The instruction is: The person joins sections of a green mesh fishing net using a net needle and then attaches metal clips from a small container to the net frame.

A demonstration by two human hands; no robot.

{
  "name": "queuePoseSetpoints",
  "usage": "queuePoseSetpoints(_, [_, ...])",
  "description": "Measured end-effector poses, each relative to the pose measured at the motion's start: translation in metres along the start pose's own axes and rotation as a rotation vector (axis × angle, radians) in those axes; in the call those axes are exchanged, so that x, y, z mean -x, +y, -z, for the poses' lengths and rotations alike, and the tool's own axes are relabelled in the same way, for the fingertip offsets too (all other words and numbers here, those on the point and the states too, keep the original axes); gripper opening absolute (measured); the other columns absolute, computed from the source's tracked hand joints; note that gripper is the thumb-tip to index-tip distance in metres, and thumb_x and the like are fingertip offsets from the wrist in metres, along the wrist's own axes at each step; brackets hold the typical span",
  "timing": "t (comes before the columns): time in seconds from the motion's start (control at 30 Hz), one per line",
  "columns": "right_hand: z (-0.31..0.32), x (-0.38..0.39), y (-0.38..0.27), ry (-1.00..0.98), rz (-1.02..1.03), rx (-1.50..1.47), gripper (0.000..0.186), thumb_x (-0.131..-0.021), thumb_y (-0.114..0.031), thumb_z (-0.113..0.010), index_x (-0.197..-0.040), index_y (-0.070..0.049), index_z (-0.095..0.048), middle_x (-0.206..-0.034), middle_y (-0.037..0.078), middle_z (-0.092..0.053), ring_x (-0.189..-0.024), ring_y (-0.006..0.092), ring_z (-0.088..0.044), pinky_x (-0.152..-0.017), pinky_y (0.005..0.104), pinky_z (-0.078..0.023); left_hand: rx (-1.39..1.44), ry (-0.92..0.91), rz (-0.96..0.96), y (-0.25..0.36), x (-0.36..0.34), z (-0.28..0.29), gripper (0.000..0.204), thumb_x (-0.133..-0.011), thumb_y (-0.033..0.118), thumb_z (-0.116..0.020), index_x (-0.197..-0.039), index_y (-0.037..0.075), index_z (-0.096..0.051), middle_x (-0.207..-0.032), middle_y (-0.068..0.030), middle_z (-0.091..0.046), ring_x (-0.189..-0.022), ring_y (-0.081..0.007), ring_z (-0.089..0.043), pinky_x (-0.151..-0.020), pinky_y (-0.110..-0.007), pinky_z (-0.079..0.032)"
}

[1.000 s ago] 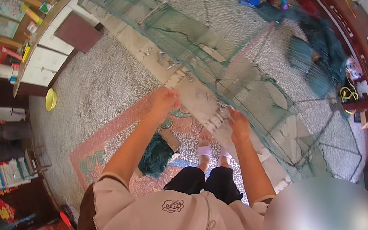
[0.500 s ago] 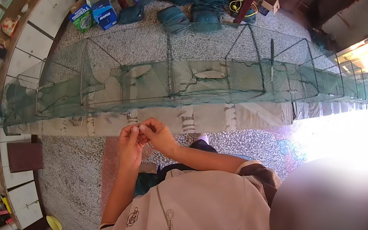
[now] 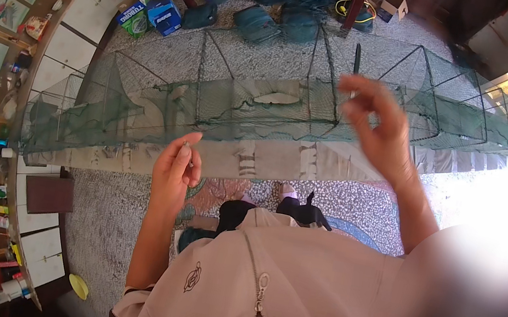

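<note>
A long green mesh fish trap (image 3: 252, 108) on dark square frames stretches across in front of me. My left hand (image 3: 175, 169) is raised at the trap's near edge, thumb and fingertips pinched on a tiny piece (image 3: 186, 144), too small to name. Farther right, my right hand (image 3: 380, 126) is lifted over the mesh, thumb and forefinger apart, with nothing visible between them; motion blurs it slightly. Just beyond its fingertips, a thin dark stick-like tool (image 3: 357, 58) stands against the netting.
Under the trap runs a long grey cloth-covered bench (image 3: 220, 159). Dark net bundles (image 3: 256, 23) and a blue box (image 3: 165, 13) lie on the speckled floor beyond, by a red table leg (image 3: 358, 5). White cabinets (image 3: 72, 34) line the left. A yellow bowl (image 3: 78, 287) sits lower left.
My hands were together at the near edge. The right has moved away, up and right toward the dark tool, its fingers parting. The left stays nearby, still pinched, slightly higher.
</note>
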State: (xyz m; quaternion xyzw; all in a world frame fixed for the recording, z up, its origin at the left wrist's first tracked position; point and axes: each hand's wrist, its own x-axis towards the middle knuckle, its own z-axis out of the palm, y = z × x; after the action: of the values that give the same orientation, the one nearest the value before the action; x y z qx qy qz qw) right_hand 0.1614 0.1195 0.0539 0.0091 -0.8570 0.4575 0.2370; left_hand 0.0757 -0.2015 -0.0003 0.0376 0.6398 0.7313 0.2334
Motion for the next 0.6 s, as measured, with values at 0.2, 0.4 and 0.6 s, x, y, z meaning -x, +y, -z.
queuePoseSetpoints(0.2, [0.036, -0.024, 0.064, -0.173, 0.199, 0.457, 0.030, -0.083, -0.002, -0.059, -0.111, -0.012, -0.063, -0.109, 0.006, -0.061, -0.089, 0.0252, -0.063, -0.075, 0.0329, -0.052, -0.097, -0.063, -0.052, 0.005, -0.012, -0.051, 0.030, -0.097, 0.020, -0.048, -0.121, 0.001, -0.055, -0.073, -0.0012, -0.053, -0.057, -0.0074, -0.045, -0.050, -0.021, -0.034])
queuePoseSetpoints(0.4, [0.037, -0.031, 0.086, -0.325, 0.297, 0.617, 0.022, -0.081, -0.005, -0.062, -0.101, -0.013, -0.065, -0.112, 0.005, -0.058, -0.102, 0.0257, -0.058, -0.080, 0.0358, -0.050, -0.080, -0.067, -0.109, 0.007, -0.015, -0.068, 0.027, -0.097, 0.018, -0.047, -0.117, 0.002, -0.056, -0.073, -0.0020, -0.054, -0.061, -0.0091, -0.049, -0.054, -0.022, -0.037])
queuePoseSetpoints(0.6, [0.047, -0.043, 0.065, -0.206, 0.474, 0.572, 0.012, -0.079, -0.011, -0.066, -0.091, -0.010, -0.065, -0.113, 0.005, -0.059, -0.103, 0.0257, -0.056, -0.079, 0.0347, -0.050, 0.061, -0.115, -0.129, 0.003, -0.026, -0.075, 0.017, -0.095, 0.013, -0.043, -0.102, 0.002, -0.054, -0.076, -0.0052, -0.053, -0.066, -0.0145, -0.050, -0.058, -0.027, -0.040])
